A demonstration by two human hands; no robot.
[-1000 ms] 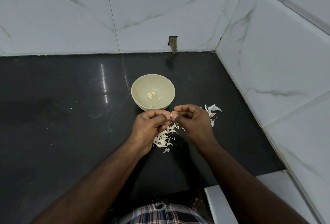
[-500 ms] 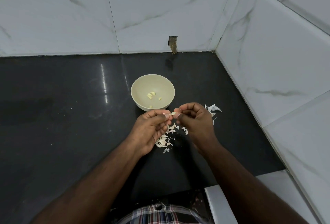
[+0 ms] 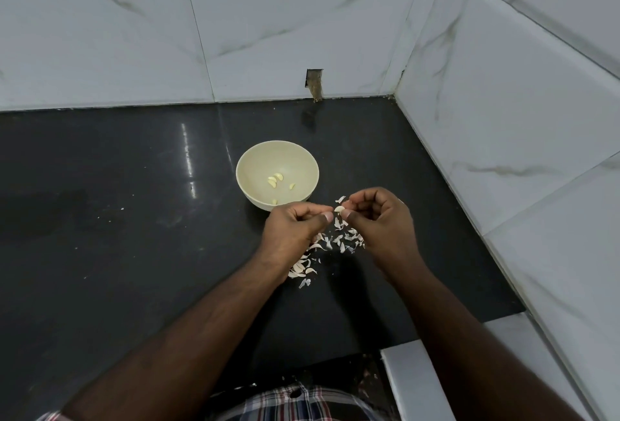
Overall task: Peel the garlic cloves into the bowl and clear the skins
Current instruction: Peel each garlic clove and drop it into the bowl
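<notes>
The clove (image 3: 339, 209) is pinched between the grips of the left hand (image 3: 295, 224) and right hand (image 3: 379, 219); the skin (image 3: 341, 199) is best pulled off over the tabletop (image 3: 134, 219), not the bowl (image 3: 277, 155).

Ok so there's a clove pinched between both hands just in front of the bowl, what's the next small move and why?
Probably carry the clove forward and drop it into the bowl. It looks pale and bare between the left hand and right hand, a skin flake sticks up by the right fingers, and the bowl with peeled cloves sits just beyond. If skin clings, strip it first.
</notes>
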